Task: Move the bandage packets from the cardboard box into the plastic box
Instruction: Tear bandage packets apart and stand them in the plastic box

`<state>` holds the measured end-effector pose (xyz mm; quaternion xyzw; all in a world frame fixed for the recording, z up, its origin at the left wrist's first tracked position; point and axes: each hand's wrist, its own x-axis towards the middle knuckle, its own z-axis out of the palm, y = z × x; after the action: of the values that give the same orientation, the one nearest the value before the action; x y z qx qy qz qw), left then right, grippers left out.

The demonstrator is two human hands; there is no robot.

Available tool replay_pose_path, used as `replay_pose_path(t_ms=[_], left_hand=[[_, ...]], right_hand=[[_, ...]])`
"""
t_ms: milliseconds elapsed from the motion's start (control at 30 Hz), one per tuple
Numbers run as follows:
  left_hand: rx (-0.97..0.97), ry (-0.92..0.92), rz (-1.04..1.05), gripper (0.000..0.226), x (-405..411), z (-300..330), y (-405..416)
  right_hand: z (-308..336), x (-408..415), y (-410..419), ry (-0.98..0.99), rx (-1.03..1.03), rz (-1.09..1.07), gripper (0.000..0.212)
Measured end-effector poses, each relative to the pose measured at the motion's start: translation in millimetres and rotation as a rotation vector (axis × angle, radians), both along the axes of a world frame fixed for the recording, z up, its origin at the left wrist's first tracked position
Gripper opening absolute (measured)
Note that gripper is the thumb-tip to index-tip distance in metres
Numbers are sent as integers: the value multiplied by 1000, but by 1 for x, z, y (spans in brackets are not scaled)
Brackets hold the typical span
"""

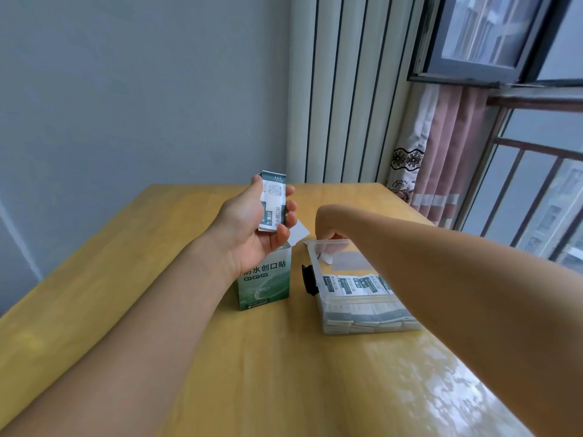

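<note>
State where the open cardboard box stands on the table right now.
In the head view the cardboard box stands upright near the table's centre, just left of the plastic box and below the left hand.

Cardboard box (266, 283): green and white, upright on the table, top flap open, left of the plastic box. Plastic box (353, 313): clear, rectangular, black clasp on its left wall, holding rows of packets. Bandage packets (355, 284): white and green; a small stack (273, 201) is held above the cardboard box.
</note>
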<state>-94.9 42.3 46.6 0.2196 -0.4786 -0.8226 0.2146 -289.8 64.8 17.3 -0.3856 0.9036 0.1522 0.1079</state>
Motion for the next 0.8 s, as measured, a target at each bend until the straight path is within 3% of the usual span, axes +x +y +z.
replay_pose_path(t_ms=[67, 167, 400, 533, 800], left_hand=[[6, 11, 1, 55, 1, 1, -2], [12, 27, 4, 55, 3, 4, -6], [-30, 18, 63, 54, 9, 7, -18], [-31, 13, 82, 53, 10, 8, -20], [-29, 44, 66, 52, 13, 13, -18]], right_hand=[[-1, -1, 0, 12, 7, -1, 45], [-4, -7, -1, -12, -55, -36, 21], [-6, -18, -2, -196, -195, -96, 8], [-13, -15, -9, -177, -123, -60, 47], [-4, -20, 0, -307, -179, 8, 59]])
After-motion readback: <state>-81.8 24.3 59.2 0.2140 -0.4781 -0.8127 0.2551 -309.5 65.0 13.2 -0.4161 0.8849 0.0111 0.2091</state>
